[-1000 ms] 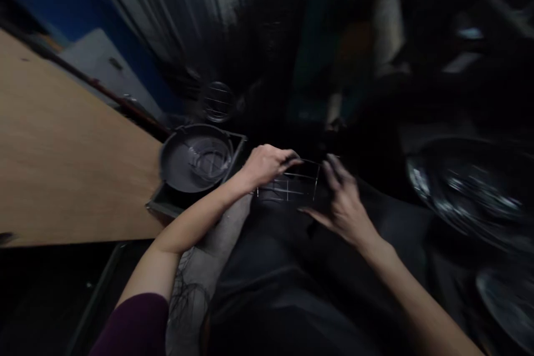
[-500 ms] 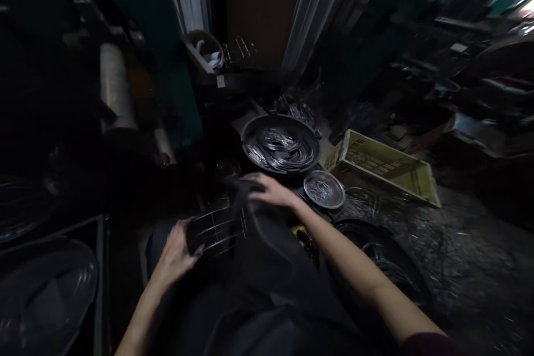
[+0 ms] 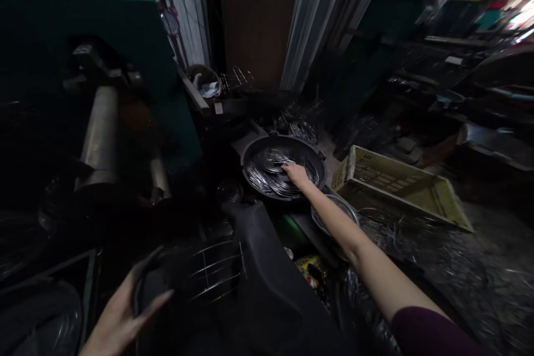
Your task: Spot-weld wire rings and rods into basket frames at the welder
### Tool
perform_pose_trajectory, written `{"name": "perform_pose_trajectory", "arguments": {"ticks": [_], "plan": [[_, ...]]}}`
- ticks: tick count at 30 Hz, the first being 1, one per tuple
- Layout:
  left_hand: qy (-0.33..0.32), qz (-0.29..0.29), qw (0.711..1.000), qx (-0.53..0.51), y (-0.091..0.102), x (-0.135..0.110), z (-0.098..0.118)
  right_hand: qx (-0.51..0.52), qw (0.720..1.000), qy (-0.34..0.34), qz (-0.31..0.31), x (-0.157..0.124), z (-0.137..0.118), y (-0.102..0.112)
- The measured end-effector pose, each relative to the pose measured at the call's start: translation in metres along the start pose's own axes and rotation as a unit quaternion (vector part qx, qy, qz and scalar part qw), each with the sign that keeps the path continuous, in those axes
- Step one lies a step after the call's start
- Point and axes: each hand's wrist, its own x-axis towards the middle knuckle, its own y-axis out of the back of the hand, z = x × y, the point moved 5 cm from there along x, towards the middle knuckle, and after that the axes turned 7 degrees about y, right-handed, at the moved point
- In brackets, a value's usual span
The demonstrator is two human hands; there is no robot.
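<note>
My right hand [image 3: 296,173] reaches into a round black basin [image 3: 244,162], its fingers drawn together at a heap of shiny bent metal wires [image 3: 267,178]. What its fingertips hold is too small to make out. At lower left is my left hand [image 3: 120,308], blurred, thumb and fingers apart around a dark area, with nothing seen in it. To its right, a small wire rack [image 3: 214,272] of thin crossed rods stands against dark cloth [image 3: 271,272] that looks draped over my lap.
A yellow-green plastic crate [image 3: 400,183] lies right of the basin. A round metal dish [image 3: 348,208] is partly hidden behind my right forearm. Loose wires [image 3: 450,267] cover the floor at right. A green machine with a metal cylinder [image 3: 100,128] stands at left.
My right hand has left the dark cloth and moved forward into the basin. My left hand has moved away from the wire rack, down and left. The view has tilted up slightly.
</note>
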Motion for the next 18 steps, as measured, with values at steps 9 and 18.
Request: {"name": "perform_pose_trajectory", "arguments": {"ticks": [9,18], "plan": [[-0.099,-0.076,0.988,-0.093,-0.027,0.042,0.104,-0.041,0.995,0.082,0.041,-0.041,-0.021,0.047],[-0.172,-0.178,0.964,-0.100,-0.063,0.026,0.145,-0.054,0.988,0.115,-0.084,-0.047,-0.031,0.030]]}}
